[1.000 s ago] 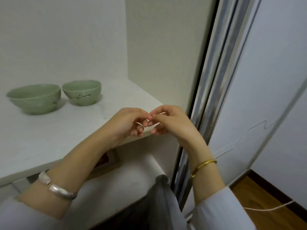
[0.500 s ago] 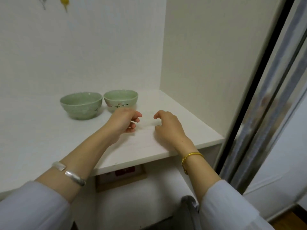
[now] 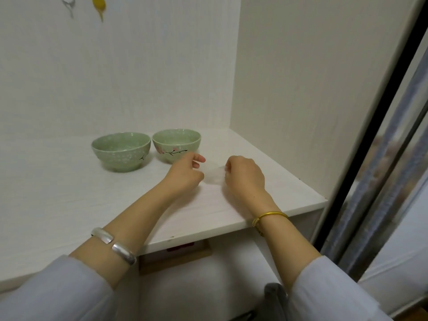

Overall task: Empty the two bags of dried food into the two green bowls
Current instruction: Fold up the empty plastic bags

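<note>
Bowls first: two green bowls sit side by side, nearly touching, on the white shelf (image 3: 69, 205) a bit left of the middle of the frame. The left bowl (image 3: 121, 151) is slightly wider and looks empty from this angle. The right bowl (image 3: 176, 144) has a little pink blossom branch painted on its front, and I can't see anything inside it either.

Just right of center, both hands hover over the shelf close to the bowls. The left hand (image 3: 185, 172) sits right in front of the right bowl, fingers curled with one fingertip sticking out toward the right. The right hand (image 3: 245, 176) is near it, also curled in, knuckles up. Between them there's a faint, blurry, see-through patch (image 3: 214, 176) that could be a clear plastic bag stretched between the fingers, but honestly it's too smeared to say for sure, so I can't tell whether either hand is actually pinching something or just clenched.

Other bits: a silver bangle (image 3: 113, 245) on the left wrist at lower left, a gold coiled bracelet (image 3: 268, 217) on the right wrist, pale sleeves at the bottom edge. Up in the top left corner a yellow thing (image 3: 99, 3) hangs on the wall.
</note>
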